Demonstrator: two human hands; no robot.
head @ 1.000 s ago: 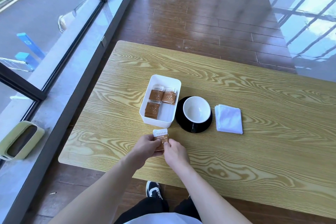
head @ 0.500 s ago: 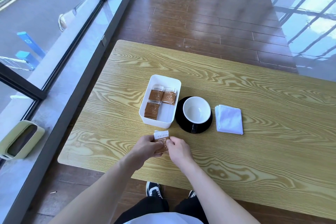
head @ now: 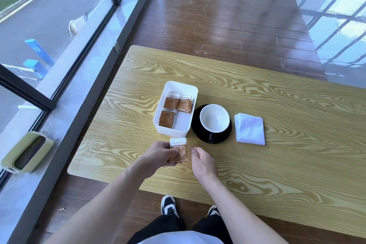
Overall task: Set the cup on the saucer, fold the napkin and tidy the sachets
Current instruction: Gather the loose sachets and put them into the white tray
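My left hand (head: pixel 158 154) pinches a small stack of brown-and-white sachets (head: pixel 179 149) just above the table, in front of the white tray (head: pixel 195 105). Several more sachets (head: pixel 174 108) lie inside that tray in stacks. My right hand (head: pixel 202 161) hovers beside the held stack, fingers loosely curled and holding nothing. The white cup (head: pixel 214 118) stands on the black saucer (head: pixel 199 134) to the right of the tray. A folded white napkin (head: pixel 250 128) lies flat to the right of the saucer.
The wooden table (head: pixel 277 164) reaches far to the right. Its left edge runs along a window ledge with a green container (head: pixel 25 152) on it. My shoes (head: pixel 168 205) show under the near edge.
My right hand has let go of the sachet stack and drawn a little to the right. My left hand keeps the stack, now showing its full face.
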